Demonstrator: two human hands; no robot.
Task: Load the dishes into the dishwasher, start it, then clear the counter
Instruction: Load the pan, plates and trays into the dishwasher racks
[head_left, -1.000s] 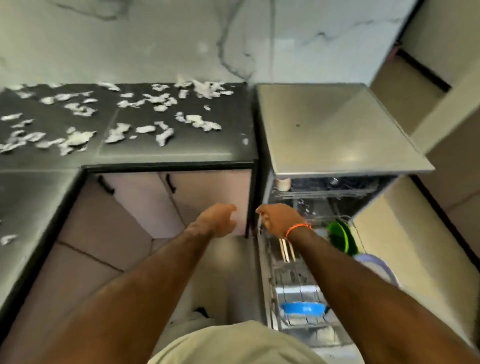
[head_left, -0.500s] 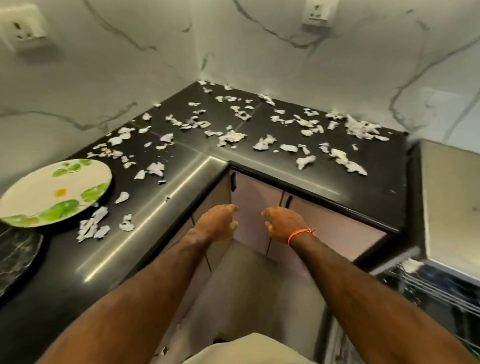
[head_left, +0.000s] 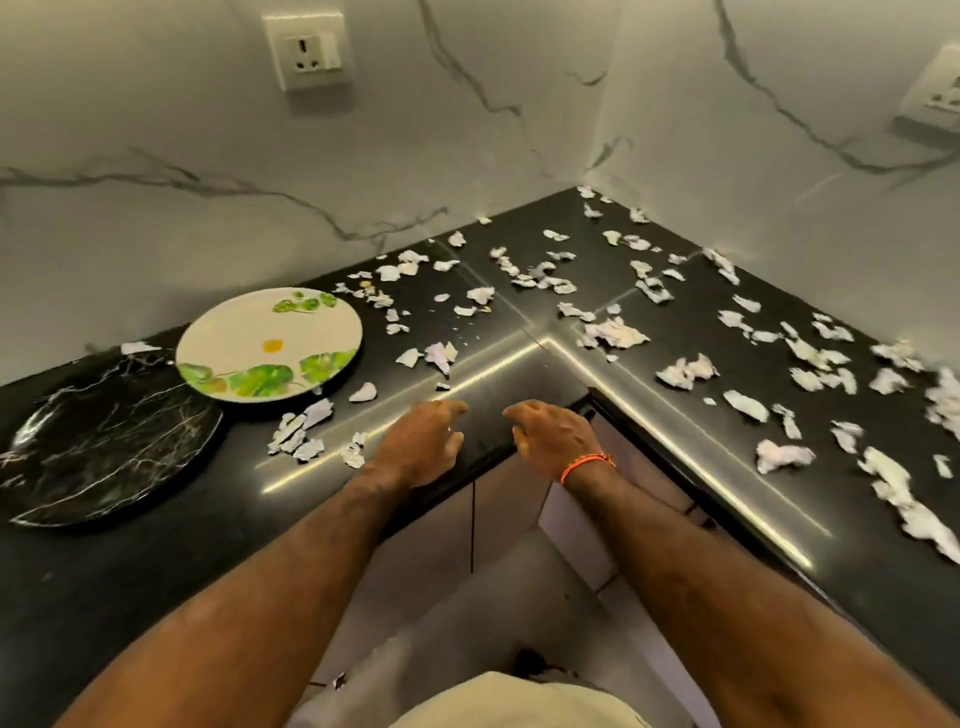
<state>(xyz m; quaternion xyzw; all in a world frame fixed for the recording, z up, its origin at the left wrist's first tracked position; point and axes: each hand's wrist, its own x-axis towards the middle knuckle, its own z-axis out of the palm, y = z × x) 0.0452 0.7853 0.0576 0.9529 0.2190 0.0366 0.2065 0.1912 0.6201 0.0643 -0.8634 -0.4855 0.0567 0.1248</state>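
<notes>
A white plate with green leaf prints (head_left: 270, 345) lies flat on the black L-shaped counter (head_left: 524, 374), left of centre. Beside it, further left, sits a black marbled plate (head_left: 104, 441). Torn white paper scraps (head_left: 613, 332) are scattered over both arms of the counter. My left hand (head_left: 421, 444) hovers over the counter's inner corner edge, fingers loosely curled and empty. My right hand (head_left: 553, 436), with an orange wrist band, is held level with it just to the right, also loosely curled and holding nothing. The dishwasher is out of view.
White marbled walls meet in the corner behind the counter, with a wall socket (head_left: 309, 49) on the left wall and another (head_left: 935, 96) at the far right. Cabinet doors (head_left: 498, 519) stand below the counter corner.
The view has swung left from the open dishwasher to the counter corner. Both plates have come into sight, and both hands have risen to the counter's edge, still empty.
</notes>
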